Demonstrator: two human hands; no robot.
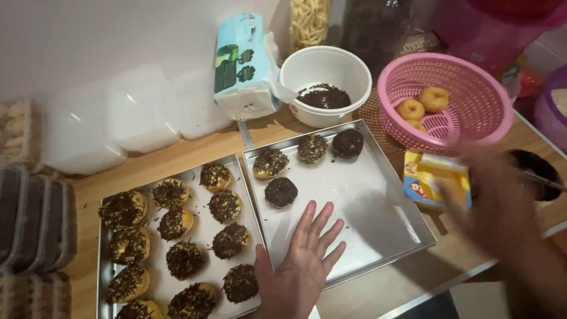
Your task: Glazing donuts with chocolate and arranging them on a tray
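Fingers (322, 227) of the left hand (298, 260) are spread flat on the right tray (384, 195); the blurred right hand (502, 201) cannot be read.

The right hand (502, 201) is blurred beside the pink basket (472, 127). One bun (139, 310) is cut off below.

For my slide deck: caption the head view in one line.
Left hand flat on a steel tray of sprinkle-coated doughnuts; blurred right hand near a pink basket.
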